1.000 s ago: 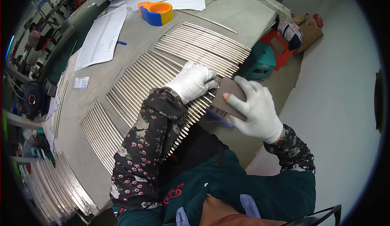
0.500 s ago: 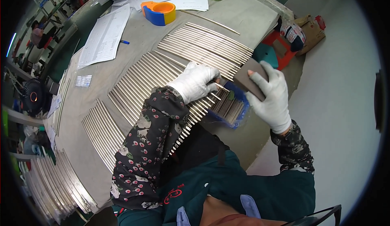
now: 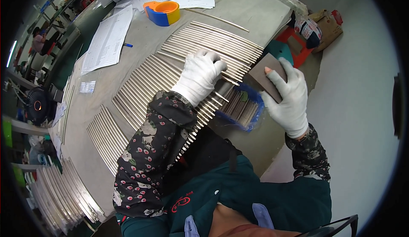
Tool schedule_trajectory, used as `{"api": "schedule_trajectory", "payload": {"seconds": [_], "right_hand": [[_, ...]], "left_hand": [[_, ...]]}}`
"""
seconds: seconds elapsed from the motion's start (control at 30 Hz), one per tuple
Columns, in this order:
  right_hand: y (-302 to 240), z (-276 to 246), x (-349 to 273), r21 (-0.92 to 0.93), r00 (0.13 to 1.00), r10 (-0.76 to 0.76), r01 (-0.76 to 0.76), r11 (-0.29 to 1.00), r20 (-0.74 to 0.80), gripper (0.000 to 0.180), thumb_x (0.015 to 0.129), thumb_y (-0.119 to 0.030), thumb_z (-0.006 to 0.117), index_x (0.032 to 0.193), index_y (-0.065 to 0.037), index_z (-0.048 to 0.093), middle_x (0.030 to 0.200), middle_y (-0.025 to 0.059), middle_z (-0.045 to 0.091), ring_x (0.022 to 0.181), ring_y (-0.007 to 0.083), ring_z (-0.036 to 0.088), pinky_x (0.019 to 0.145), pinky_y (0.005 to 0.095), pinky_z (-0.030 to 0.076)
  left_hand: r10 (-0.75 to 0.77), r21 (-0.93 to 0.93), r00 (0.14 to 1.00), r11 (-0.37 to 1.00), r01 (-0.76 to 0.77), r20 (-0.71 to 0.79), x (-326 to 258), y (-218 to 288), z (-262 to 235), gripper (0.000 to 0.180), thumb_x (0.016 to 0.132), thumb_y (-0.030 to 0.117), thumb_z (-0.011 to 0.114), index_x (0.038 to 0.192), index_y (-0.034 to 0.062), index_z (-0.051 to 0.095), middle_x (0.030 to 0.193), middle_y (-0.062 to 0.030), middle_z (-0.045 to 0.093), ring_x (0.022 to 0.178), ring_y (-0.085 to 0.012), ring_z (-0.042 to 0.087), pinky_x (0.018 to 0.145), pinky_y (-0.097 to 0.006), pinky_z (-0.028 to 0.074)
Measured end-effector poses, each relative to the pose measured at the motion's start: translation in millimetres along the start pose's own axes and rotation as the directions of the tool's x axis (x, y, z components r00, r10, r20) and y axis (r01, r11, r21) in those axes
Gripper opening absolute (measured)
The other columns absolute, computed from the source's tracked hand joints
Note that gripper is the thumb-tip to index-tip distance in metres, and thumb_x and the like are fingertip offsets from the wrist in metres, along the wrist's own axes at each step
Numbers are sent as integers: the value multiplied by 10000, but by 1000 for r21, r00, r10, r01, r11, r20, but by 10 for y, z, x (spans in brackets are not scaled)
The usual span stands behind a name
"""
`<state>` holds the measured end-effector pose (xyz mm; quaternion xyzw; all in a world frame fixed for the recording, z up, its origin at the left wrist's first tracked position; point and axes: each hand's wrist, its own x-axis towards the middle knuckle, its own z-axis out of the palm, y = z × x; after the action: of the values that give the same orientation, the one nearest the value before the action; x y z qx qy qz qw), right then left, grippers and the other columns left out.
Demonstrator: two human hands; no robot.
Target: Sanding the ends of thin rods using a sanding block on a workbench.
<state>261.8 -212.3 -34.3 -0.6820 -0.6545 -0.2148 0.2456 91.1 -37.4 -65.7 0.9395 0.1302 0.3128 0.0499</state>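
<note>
My left hand (image 3: pixel 198 77), in a white glove, lies over the metal rods with its fingers curled around a rod (image 3: pixel 230 82) at the near edge of the far group. Its fingertips are partly hidden. My right hand (image 3: pixel 290 102), gloved too with a bare fingertip showing, grips a grey-brown block like a sanding sponge (image 3: pixel 268 76), just beyond the rod ends. Slim silvery rods lie side by side in a far group (image 3: pixel 217 41), a middle group (image 3: pixel 142 79) and a left group (image 3: pixel 106 130). My left forearm covers part of the middle group.
Below the table's right edge, a blue plastic-lined bin (image 3: pixel 258 117) holds many thin rods. A tape dispenser (image 3: pixel 161 17), printed sheets (image 3: pixel 106 45), a blue pen (image 3: pixel 128 45) and a lone rod (image 3: pixel 219 19) lie farther back. A red stool (image 3: pixel 303 41) stands beyond the right edge.
My left hand has moved up and left to the far group, turning its fingers away from me. The right hand with the block has shifted slightly right, away from the rod ends.
</note>
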Motion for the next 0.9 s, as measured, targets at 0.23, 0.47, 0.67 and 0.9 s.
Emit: {"api": "schedule_trajectory", "payload": {"seconds": [0.23, 0.47, 0.67, 0.9], "right_hand": [[31, -12, -72, 33, 1000, 18, -19, 999, 3, 538, 599, -176, 750, 1118, -143, 613, 1266, 192, 493, 1063, 344, 498, 883, 424, 428], [6, -2, -87, 49, 1000, -19, 18, 999, 9, 527, 599, -176, 753, 1102, -122, 606, 1263, 195, 491, 1049, 353, 506, 871, 432, 439], [-150, 10, -81, 224, 998, -58, 55, 973, 7, 504, 588, -176, 741, 1073, -116, 616, 1222, 189, 505, 1011, 347, 515, 850, 424, 444], [-288, 71, 72, 55, 989, -88, 82, 995, 119, 441, 601, -186, 728, 1029, -108, 649, 1179, 180, 525, 922, 319, 543, 756, 407, 464]], "left_hand": [[-10, -188, 828, 972, 139, 561, -147, -72, -314, 225, 691, 213, 765, 873, 143, 653, 910, -34, 581, 941, -276, 523, 811, -398, 439], [-53, -132, 771, 976, 176, 634, -12, -13, -239, 200, 749, 157, 734, 906, 79, 637, 865, -78, 614, 865, -275, 585, 759, -370, 482], [-59, -372, 852, 882, 289, 520, -94, -88, -86, 105, 824, 188, 648, 879, 100, 659, 827, -71, 665, 833, -273, 622, 817, -364, 439], [-83, -338, 857, 896, 288, 509, -134, -84, -44, 100, 822, 207, 650, 875, 125, 671, 811, -60, 664, 809, -264, 605, 848, -360, 392]]}}
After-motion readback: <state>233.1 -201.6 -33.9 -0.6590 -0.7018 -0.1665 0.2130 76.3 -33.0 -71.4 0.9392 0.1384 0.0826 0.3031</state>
